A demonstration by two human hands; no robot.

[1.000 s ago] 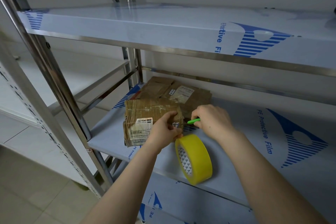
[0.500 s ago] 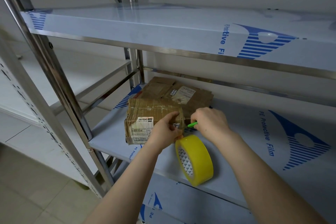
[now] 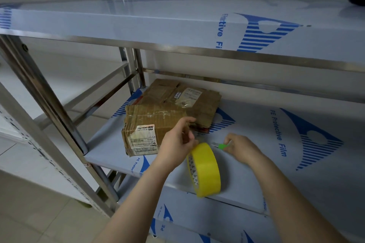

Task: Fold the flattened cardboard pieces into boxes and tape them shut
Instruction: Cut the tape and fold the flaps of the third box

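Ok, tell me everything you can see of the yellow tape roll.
The yellow tape roll stands on edge near the front of the middle shelf, open face turned left. Its tape looks translucent; the inner core is white with dark triangles. The left hand meets its top rim; whether it grips I cannot tell. The right hand grips a green-handled tool just beside it.

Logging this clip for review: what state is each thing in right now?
Small brown cardboard box with white label: folded up, flaps shut.
Flattened brown cardboard pieces: stacked flat behind it.
Yellow tape roll: standing on edge.
Left hand: at the box's end; grip unclear.
Right hand: grips green-handled tool.
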